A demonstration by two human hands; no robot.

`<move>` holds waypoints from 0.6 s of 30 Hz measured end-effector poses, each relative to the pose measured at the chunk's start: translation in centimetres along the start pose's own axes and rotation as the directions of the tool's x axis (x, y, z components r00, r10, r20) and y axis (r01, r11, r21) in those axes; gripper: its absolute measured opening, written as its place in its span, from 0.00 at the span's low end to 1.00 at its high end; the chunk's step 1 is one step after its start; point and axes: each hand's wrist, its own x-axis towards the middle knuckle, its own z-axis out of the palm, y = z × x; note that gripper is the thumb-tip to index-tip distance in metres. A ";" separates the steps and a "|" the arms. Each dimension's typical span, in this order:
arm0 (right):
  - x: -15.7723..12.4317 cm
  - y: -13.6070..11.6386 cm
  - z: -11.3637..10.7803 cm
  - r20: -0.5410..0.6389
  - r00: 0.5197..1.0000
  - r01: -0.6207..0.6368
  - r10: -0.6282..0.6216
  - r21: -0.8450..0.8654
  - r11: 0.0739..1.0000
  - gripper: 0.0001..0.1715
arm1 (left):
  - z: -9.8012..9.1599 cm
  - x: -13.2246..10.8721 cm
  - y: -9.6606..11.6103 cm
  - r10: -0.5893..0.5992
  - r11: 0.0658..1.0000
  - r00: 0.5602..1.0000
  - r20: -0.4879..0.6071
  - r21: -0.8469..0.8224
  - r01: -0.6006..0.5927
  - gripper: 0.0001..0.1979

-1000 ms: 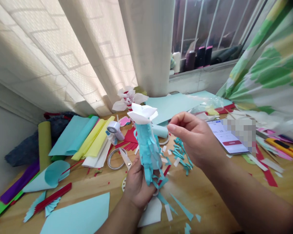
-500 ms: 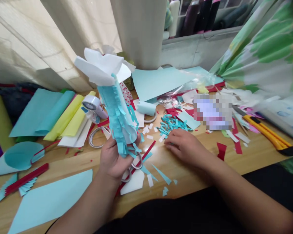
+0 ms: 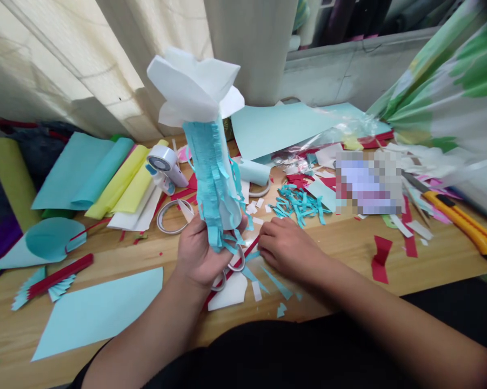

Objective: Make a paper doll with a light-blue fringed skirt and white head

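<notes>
Turquoise on the fringe [image 3: 206, 162], white on the petals [image 3: 197, 86], orange with black on cutter [image 3: 463, 222], green blotches over white on curtain [image 3: 438, 102].

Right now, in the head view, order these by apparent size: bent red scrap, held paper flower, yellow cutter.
Largest to smallest:
1. held paper flower
2. yellow cutter
3. bent red scrap

The fringed tube [image 3: 206, 167] partly hides the left fingers [image 3: 193, 229]; the phone [image 3: 365, 183] is pixelated; the right edge crops the knife [image 3: 460, 217].
</notes>
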 end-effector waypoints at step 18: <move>-5.3 4.1 -2.4 -0.051 0.990 -0.124 0.133 0.148 0.981 0.12 | -0.6 0.4 -0.1 0.025 1.000 0.999 -0.045 -0.003 -0.025 0.23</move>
